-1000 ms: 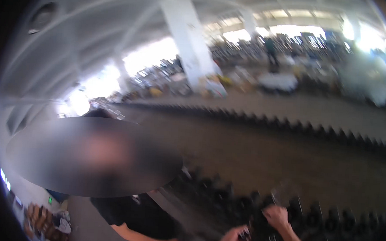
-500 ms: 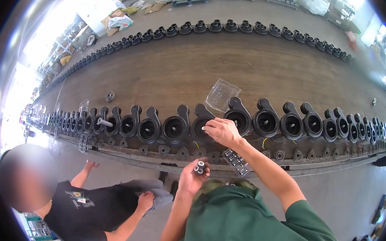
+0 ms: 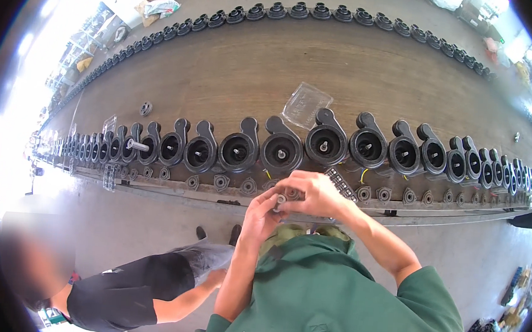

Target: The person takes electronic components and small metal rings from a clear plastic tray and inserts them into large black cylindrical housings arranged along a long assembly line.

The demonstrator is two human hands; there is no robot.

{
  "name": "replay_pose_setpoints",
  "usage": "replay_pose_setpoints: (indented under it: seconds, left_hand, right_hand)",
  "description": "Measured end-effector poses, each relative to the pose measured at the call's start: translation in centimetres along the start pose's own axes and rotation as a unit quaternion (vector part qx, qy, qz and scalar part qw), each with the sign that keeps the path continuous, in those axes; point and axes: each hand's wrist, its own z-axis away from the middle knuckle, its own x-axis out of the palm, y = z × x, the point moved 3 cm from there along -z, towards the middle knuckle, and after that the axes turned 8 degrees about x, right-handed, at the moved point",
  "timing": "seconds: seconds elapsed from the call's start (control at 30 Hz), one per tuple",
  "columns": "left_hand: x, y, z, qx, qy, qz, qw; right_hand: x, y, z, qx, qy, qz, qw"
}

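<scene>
My left hand (image 3: 259,215) is closed around small ring-shaped metal bearings (image 3: 281,200), held in front of the table's near edge. From the right, my right hand (image 3: 314,192) meets it, with thumb and fingers pinched at the same bearings; its fingers partly cover them. Just beyond my hands stands a round black housing (image 3: 270,159) with a spout on its far side and a small silver piece at its centre. Beside my right hand lies a dark gridded tray (image 3: 341,184) of small parts, partly hidden by that hand.
Similar housings run left and right in a row, with flanged rings (image 3: 221,183) before them. A clear plastic tray (image 3: 307,104), a loose ring (image 3: 146,108) and a silver cylinder (image 3: 137,145) lie about. More housings (image 3: 299,11) line the far edge. A person in black (image 3: 131,285) is at left.
My right hand has left the housing and come back to the bearings in my left hand. A silver piece now shows in that housing. The other person's arms have lowered.
</scene>
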Motion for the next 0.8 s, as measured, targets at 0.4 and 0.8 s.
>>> replay_pose_setpoints:
  seconds: [0.4, 0.8]
  left_hand:
    - [-4.7, 2.3, -1.6, -0.025, 0.002, 0.015, 1.000]
    - [-13.4, 11.8, -2.3, -0.154, 0.054, -0.112, 0.980]
  right_hand:
    - [3.1, 0.4, -3.0, 0.062, 0.099, -0.047, 0.992]
    - [11.2, -1.0, -16.2, 0.052, 0.169, 0.240, 0.955]
